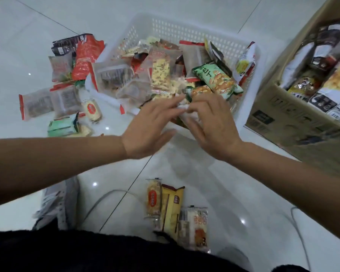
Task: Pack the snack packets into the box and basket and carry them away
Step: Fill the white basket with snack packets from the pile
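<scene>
Held over heaped white basket [185,22], at near rim: pale packet [182,106].
Pinched in right hand [210,126], touched by straight fingers of left hand [151,124]; loose packets [53,103] on floor [18,46] around; filled cardboard box [283,118] right; print unreadable.

From the left hand [147,130] and the right hand [210,130], which pinches a snack packet [182,104] over the near rim, the heaped basket [185,22] blocks 12 o'clock. The cardboard box [283,118] walls off 2 to 3 o'clock. Loose packets [47,103] crowd the floor from 9 to 11. Bare floor [234,183] lies open at 4 to 5. Three packets [171,209] lie at 6, a shoe [61,203] at 7.
</scene>
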